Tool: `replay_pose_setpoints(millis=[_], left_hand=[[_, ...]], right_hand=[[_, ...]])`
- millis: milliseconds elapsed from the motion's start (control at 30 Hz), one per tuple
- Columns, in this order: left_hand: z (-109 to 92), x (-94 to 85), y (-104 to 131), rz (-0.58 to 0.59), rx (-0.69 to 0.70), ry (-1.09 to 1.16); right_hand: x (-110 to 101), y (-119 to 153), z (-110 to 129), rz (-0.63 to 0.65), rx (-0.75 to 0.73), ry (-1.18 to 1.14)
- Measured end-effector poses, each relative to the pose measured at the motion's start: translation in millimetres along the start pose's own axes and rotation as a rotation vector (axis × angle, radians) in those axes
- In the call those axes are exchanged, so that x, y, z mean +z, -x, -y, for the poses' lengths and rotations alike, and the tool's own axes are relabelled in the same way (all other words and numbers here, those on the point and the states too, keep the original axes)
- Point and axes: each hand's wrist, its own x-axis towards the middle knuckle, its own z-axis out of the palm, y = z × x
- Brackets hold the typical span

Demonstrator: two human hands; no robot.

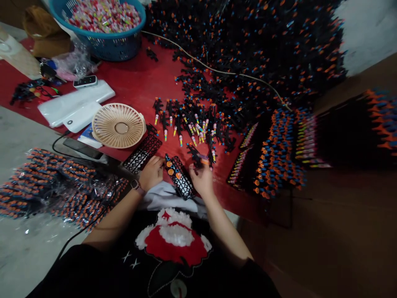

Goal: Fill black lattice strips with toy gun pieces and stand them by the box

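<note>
A black perforated rack [185,189] stands tilted at the table's front edge, with several orange-and-blue-tipped toy guns [170,167] set in its upper part. My left hand [151,173], a watch on its wrist, curls its fingers at the rack's upper left edge. To the right of the rack, my right hand [203,180] pinches a small black toy gun [194,154]; its fingertips are partly hidden. Just beyond lie loose black toy guns with small pink-and-yellow candy tubes [198,128] attached. Left of my left hand lies another black perforated rack [141,156].
A large heap of black toy guns [248,49] covers the back right of the red table [155,78]. A blue basket [111,43] of wrapped candies and a beige woven basket [105,128] stand left. Filled racks [276,153] stand right. Bagged toys [71,186] lie lower left.
</note>
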Motion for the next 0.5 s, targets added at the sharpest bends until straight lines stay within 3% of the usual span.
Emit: replay_pose_setpoints(millis=[100,200,367,500], left_hand=[[-1,0.9,-1,-0.026,0.017,-0.015],[-1,2.0,-3,-0.040,0.026,-0.016],[0,2.8,-3,-0.032,0.024,-0.021],[0,2.7,-2,-0.009,0.011,-0.026]], right_hand=[[17,21,0,0.149,0.051,-0.313],[30,30,-2,0.172,0.015,-0.331],[29,28,-3,0.172,-0.154,0.175],[37,25,13,0.287,-0.234,0.484]])
